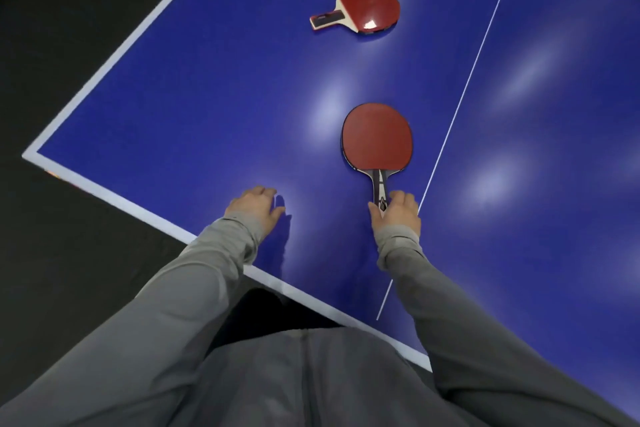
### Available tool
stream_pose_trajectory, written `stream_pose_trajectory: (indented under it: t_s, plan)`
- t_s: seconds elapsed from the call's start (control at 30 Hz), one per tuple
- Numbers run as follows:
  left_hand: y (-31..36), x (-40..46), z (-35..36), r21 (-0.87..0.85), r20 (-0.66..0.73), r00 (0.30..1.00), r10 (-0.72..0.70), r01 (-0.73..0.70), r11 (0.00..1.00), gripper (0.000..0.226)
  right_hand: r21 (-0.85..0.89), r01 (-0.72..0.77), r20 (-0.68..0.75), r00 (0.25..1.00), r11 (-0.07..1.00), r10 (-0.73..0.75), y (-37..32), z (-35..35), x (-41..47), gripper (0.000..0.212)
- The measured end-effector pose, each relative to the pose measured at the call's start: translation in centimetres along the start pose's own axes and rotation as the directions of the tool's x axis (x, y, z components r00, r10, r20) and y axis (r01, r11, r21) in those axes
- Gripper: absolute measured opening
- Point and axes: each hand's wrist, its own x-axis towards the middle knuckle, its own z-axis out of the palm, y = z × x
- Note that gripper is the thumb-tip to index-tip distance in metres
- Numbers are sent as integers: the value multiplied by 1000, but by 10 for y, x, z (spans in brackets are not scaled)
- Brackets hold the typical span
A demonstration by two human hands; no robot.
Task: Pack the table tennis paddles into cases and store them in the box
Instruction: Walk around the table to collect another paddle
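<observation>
**Paddles on the blue table, one with a hand on its handle**

Paddles first: two of them, both red side up, both lying flat on the blue table tennis table (207, 107). The near paddle (377, 139) sits just left of the thin white centre line (464, 87), blade pointing away from the person and handle pointing back toward them. Its handle is dark with a pale stripe and a small logo near the butt end.

That handle end is where the right hand (396, 210) is. Thumb lies on the left of the handle, the other fingers curl over on the right, so it looks like a light pinch on the butt of the near paddle. The blade looks flat on the surface, so the paddle doesn't seem lifted.

The far paddle (360, 9) is well apart from the near one, further up the table, turned sideways with its short handle pointing left. You can see a strip of bare pale wood between rubber and handle, and there's a shiny glare spot on the rubber. Nothing touches it.

The left hand (254, 206) is holding nothing. It rests near the table's corner edge, fingers loosely bent with the tips on or just over the blue surface, can't tell which.

Both arms are in grey sleeves (194, 288). White border line (114, 52) runs round the table edge, and the floor (69, 10) beyond is dark.
</observation>
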Motion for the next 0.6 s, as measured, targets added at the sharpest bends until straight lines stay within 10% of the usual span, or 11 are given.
stream_pose_trajectory:
  t_s: [0.6]
  plan:
    - [-10, 205, -120, -87, -175, 949, 260, -278, 957, 56, 356, -371, -18, 915, 858, 403, -50, 24, 33, 30]
